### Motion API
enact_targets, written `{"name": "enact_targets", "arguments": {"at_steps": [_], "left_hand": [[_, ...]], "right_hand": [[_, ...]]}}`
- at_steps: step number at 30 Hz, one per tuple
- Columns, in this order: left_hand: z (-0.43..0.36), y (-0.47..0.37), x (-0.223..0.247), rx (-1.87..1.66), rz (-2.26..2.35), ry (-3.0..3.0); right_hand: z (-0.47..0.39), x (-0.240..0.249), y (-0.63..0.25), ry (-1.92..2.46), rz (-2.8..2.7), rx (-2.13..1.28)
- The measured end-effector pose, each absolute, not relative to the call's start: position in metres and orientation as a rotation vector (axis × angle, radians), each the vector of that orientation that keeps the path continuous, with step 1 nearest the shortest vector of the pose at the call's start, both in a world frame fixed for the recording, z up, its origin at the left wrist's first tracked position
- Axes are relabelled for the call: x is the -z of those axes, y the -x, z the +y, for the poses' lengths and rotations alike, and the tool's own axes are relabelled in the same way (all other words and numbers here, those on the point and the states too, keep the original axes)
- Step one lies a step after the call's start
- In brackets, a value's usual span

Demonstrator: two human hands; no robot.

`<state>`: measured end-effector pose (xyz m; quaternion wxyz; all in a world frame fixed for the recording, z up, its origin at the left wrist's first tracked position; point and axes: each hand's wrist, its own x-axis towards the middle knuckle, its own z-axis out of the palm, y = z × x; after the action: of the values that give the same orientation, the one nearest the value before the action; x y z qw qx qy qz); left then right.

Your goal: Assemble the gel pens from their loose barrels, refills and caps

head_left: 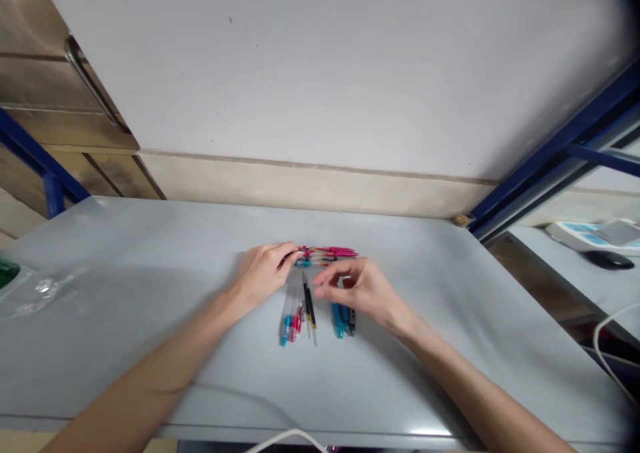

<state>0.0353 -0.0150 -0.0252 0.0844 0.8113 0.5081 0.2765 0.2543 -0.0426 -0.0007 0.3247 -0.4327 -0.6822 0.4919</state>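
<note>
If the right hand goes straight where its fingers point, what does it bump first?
The right hand would probably bump the dark pen refills, unless it's high enough to pass over; depth is unclear.

Out on the left there's clear plastic (45,290) lying on the table, and above it a curved metal handle (93,86) set against brownish panels (30,83)! Swing right, past the slanting blue bars (555,143), and here's a black mouse (609,260) just before a white device (570,235), with a white cable (597,336) curling below.
</note>
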Motion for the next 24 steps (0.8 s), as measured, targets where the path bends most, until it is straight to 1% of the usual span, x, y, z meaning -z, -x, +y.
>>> {"name": "enact_targets", "arguments": {"at_steps": [3, 6, 13, 24], "left_hand": [[-0.015, -0.035, 0.025, -0.798, 1.494, -2.419], [-0.018, -0.039, 0.024, -0.781, 1.48, -2.443], [-0.024, -0.043, 0.02, -0.735, 1.476, -2.507], [-0.031, -0.048, 0.018, -0.613, 1.482, -2.559]], "right_hand": [[-0.051, 0.007, -0.247, 1.087, -2.122, -1.07], [-0.055, 0.014, -0.242, 1.073, -2.233, -0.963], [-0.058, 0.014, -0.24, 1.12, -2.283, -0.879], [-0.062, 0.013, -0.237, 1.202, -2.256, -0.866]]}}
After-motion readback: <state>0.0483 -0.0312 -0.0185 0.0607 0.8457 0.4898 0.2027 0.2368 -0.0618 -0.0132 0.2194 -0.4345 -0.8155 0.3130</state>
